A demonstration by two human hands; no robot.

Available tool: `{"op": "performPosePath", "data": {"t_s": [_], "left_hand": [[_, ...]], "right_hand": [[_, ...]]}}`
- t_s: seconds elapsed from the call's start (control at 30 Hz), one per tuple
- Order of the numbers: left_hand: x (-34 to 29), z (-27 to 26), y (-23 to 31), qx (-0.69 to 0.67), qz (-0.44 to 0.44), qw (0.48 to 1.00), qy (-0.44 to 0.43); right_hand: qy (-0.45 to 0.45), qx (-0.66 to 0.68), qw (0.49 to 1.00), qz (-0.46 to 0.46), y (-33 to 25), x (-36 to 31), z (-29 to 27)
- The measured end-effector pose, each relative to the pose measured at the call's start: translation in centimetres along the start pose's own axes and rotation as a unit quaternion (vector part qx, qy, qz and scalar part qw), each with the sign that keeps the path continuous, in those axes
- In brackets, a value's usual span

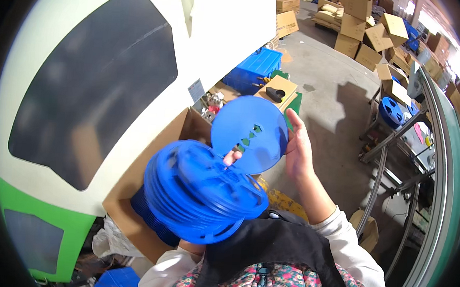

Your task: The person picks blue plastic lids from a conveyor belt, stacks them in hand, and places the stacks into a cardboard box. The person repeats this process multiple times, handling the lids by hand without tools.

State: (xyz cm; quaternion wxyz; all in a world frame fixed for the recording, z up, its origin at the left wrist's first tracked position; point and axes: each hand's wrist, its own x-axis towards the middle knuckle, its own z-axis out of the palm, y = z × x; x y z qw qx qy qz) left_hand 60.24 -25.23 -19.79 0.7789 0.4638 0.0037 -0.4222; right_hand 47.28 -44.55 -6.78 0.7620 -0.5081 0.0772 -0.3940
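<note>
A tilted stack of thin blue plastic reel discs (201,191) rests against my front on the left, its top blurred by motion. My left hand (232,157) is mostly hidden by the stack; its wrist goes under the near side and a fingertip shows at the far edge. Just beyond, a single blue disc (249,116) with small holes along its middle faces up, overlapping the stack's far side. Along that disc's right edge lies my right hand (298,147), fingers long against the rim, part of the grip hidden behind it.
An open cardboard box (126,187) with more blue discs stands below the stack, beside a white and green machine (95,79). Beyond are a blue bin (254,69) and a small carton with a black part (276,95) on it. A metal-framed rack (391,147) stands right.
</note>
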Motion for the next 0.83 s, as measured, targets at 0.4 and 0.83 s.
{"op": "performPosePath", "data": {"t_s": [0.4,0.83], "left_hand": [[-4.4,3.4,-4.7,0.129,-0.021,0.989,0.071],[-14.6,0.9,-7.7,0.077,0.048,0.996,0.007]], "right_hand": [[-0.041,-0.001,0.956,0.291,6.4,-8.8,-10.5],[-0.250,0.101,0.876,0.400,6.7,-13.4,-12.3]]}}
